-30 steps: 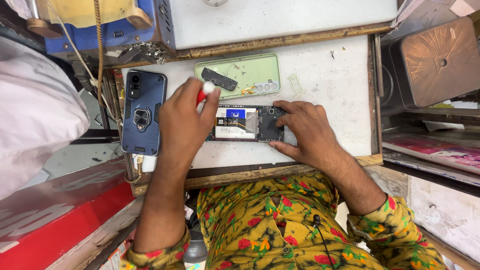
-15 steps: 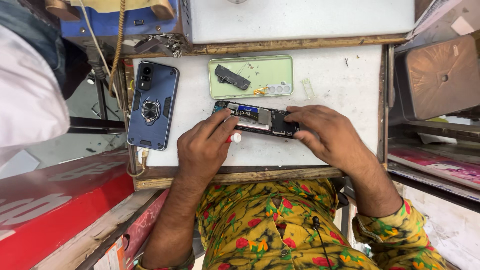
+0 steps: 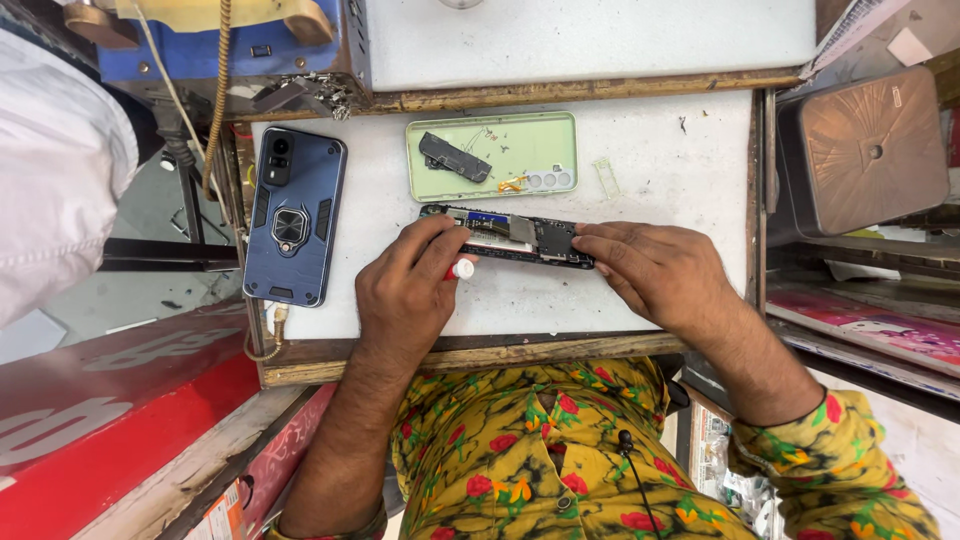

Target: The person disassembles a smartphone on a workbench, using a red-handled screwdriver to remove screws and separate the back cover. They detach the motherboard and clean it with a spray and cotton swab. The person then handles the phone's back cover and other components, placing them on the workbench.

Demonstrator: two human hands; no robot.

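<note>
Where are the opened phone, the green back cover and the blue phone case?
opened phone (image 3: 530, 238), head view, on its exposed circuit board.
green back cover (image 3: 540, 145), head view, on its bare inner face.
blue phone case (image 3: 295, 262), head view, below its ring.

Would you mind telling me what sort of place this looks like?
Probably a small phone repair stall: an opened phone lies on the white worktop under both hands, its green back cover holds loose parts, and a phone in a blue case waits beside it.
</note>
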